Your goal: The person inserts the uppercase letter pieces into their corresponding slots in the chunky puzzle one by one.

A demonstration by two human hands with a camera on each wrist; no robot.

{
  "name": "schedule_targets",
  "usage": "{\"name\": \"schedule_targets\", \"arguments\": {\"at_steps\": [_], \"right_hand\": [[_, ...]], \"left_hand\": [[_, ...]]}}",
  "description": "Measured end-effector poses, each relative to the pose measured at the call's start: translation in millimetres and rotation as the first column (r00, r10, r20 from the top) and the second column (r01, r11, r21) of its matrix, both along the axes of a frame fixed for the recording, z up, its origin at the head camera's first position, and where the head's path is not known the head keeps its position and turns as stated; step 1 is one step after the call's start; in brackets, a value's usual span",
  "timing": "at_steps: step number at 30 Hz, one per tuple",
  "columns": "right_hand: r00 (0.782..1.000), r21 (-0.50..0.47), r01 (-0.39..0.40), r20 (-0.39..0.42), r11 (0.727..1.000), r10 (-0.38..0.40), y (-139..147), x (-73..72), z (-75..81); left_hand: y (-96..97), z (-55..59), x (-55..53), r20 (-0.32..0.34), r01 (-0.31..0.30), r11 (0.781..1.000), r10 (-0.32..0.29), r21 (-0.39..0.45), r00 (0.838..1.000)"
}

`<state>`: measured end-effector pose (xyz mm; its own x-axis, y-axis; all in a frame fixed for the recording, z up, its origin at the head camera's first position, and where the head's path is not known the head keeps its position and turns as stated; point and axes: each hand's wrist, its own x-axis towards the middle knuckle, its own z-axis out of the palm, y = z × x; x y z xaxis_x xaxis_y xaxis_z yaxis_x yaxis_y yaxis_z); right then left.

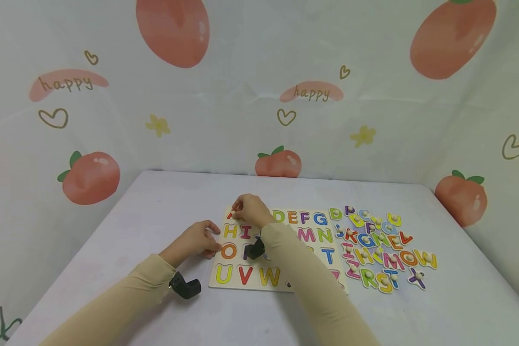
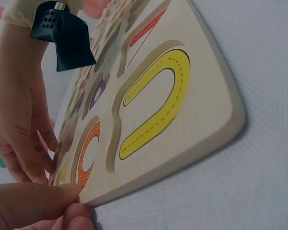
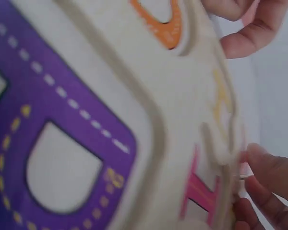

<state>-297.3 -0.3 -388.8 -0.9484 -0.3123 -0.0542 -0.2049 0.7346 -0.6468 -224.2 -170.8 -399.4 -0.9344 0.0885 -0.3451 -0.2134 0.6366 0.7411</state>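
Observation:
A wooden alphabet board with printed letter recesses lies on the table. My right hand is over its far left corner, thumb and fingertips pinching the knob of a red letter A piece at the top left slot; the fingers partly cover the piece. In the right wrist view the right fingers meet beyond the pink I recess. My left hand is at the board's left edge, its fingertips touching the edge beside the H and O recesses. The left thumb reaches the rim by the orange O.
Several loose knobbed letter pieces lie in a scattered cluster right of the board, among them an orange O, a purple X and a green D. The white table meets a fruit-printed cloth behind and at both sides.

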Motion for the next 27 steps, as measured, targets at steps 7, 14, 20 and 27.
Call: {"name": "schedule_targets", "arguments": {"at_steps": [7,14,20,27], "right_hand": [[1.000,-0.076,-0.021,0.002,0.997,0.021,20,7.5,20.0],[0.996,-0.119,-0.071,-0.054,0.990,0.065,57,23.9,44.1],[0.996,-0.120,-0.043,-0.085,0.992,0.033,107,40.7,59.8],[0.996,-0.121,0.035,-0.082,0.992,-0.045,169,58.9,68.1]], "left_hand": [[0.4,0.0,-0.8,0.005,0.021,1.000,-0.021,-0.017,1.000],[-0.8,0.1,0.4,0.008,0.014,0.999,-0.014,-0.030,1.000],[-1.4,-1.9,0.8,0.002,0.005,0.999,-0.005,-0.033,1.000],[-2.2,-1.3,0.2,-0.003,0.012,1.000,-0.012,-0.015,1.000]]}}
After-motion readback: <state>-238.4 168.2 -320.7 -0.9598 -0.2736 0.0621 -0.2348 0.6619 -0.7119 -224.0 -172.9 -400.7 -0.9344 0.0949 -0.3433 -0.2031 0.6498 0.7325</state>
